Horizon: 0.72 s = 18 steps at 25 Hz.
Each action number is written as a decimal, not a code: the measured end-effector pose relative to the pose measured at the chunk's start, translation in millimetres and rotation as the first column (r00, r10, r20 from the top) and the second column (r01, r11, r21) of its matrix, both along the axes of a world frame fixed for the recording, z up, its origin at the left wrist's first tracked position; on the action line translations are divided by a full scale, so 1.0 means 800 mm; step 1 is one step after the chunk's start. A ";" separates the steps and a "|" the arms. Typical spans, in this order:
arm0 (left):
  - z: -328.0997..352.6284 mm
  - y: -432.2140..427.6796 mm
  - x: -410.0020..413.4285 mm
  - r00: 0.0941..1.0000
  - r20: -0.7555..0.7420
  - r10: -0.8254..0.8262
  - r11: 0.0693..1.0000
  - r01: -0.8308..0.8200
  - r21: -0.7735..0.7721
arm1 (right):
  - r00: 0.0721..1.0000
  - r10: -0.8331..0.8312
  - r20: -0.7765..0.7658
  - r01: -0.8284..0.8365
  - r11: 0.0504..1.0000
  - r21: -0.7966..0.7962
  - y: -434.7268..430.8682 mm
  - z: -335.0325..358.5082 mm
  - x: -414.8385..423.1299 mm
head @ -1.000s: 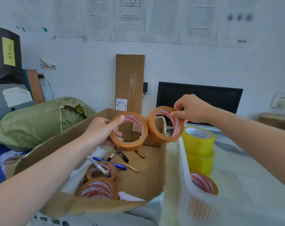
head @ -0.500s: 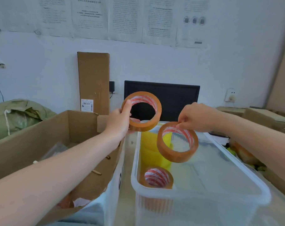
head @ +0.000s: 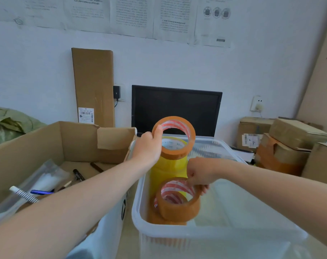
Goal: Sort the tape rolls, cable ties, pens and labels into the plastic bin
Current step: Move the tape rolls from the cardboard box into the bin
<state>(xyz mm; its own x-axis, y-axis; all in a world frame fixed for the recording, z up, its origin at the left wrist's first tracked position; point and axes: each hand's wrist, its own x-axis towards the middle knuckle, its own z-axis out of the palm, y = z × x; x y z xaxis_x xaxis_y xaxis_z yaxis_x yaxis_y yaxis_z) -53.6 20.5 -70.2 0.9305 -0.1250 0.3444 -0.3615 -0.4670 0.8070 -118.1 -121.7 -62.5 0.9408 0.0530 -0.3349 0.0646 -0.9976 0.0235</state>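
both hands grip brown tape rolls: left hand (head: 146,146) one (head: 174,137), right hand (head: 199,172) another (head: 177,204).

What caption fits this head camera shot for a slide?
Right hand holds one brown tape roll inside the plastic bin; left hand holds a second roll above the yellow rolls.

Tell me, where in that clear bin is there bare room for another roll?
The plastic bin floor is bare from the yellow tape rolls across to its right wall. The left end is crowded: that stack, brown tape rolls, and the right hand gripping one.
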 end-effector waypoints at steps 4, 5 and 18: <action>-0.004 -0.005 -0.006 0.996 0.084 -0.025 0.992 0.014 0.128 | 0.988 -0.133 -0.077 0.146 0.969 0.198 0.009 -0.026 0.016; -0.005 -0.005 -0.005 0.996 0.088 -0.030 0.990 0.018 0.139 | 0.985 -0.152 -0.088 0.168 0.959 0.228 0.007 -0.030 0.016; -0.004 -0.002 -0.007 0.993 0.106 -0.047 0.998 0.043 0.044 | 0.822 -0.488 0.294 -0.067 0.430 0.901 -0.036 0.041 -0.009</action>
